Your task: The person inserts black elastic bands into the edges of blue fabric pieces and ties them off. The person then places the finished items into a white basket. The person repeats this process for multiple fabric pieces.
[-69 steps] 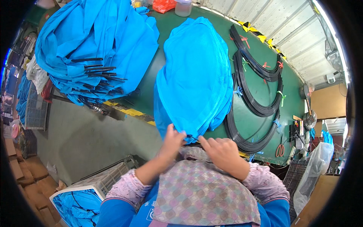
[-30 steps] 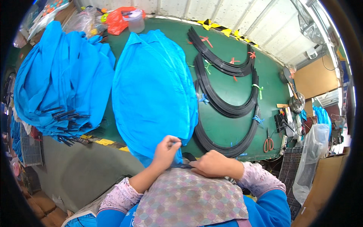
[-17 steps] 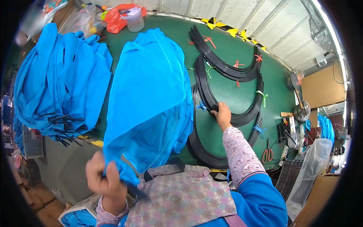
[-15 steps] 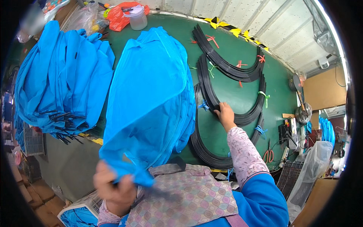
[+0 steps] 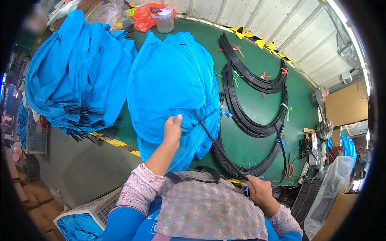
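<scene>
Green worktable (image 5: 257, 102) under even daylight, edged with yellow-and-black tape (image 5: 245, 32) at the far side and yellow tape (image 5: 116, 142) at the near one. Behind it, a white corrugated wall (image 5: 281, 24). Grey concrete floor (image 5: 76, 168) below left, with a white crate (image 5: 86, 215) and cardboard boxes (image 5: 22, 188). At the far end, an orange bag (image 5: 146, 16) beside a clear jar (image 5: 165, 21). To the right, scissors (image 5: 288, 170), a clear plastic bag (image 5: 327, 193), a brown board (image 5: 345, 102).

Fabric pile (image 5: 76, 76) left, fabric sheet (image 5: 169, 84) centre, curved rods (image 5: 249, 116) right, on table (image 5: 257, 100).
</scene>
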### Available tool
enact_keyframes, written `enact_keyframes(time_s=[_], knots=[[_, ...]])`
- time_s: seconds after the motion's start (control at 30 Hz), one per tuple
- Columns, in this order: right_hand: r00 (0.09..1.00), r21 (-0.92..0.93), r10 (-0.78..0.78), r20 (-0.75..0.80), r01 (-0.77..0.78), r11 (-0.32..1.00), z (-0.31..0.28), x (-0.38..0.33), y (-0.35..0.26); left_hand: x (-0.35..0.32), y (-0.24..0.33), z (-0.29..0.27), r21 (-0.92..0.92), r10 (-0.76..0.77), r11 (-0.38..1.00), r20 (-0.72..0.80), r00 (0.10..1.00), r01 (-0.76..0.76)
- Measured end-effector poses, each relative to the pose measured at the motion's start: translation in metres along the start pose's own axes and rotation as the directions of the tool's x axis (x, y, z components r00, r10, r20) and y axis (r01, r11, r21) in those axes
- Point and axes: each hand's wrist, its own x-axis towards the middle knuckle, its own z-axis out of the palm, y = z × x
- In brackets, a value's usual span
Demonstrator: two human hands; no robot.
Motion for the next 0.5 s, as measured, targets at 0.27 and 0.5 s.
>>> enact_keyframes(time_s=[0.27, 0.5], knots=[[0.99, 0.025, 0.13, 0.054, -0.132, 0.991, -0.012, -0.022, -0.031, -0.024, 0.03, 0.01, -0.021, 0.362, 0.932, 0.066, 0.93, -0.361], [0.988, 0.091, 0.148, 0.052, -0.152, 0.984, -0.03, -0.026, -0.067, -0.042, 0.067, -0.005, -0.143, 0.334, 0.938, 0.146, 0.931, -0.314]])
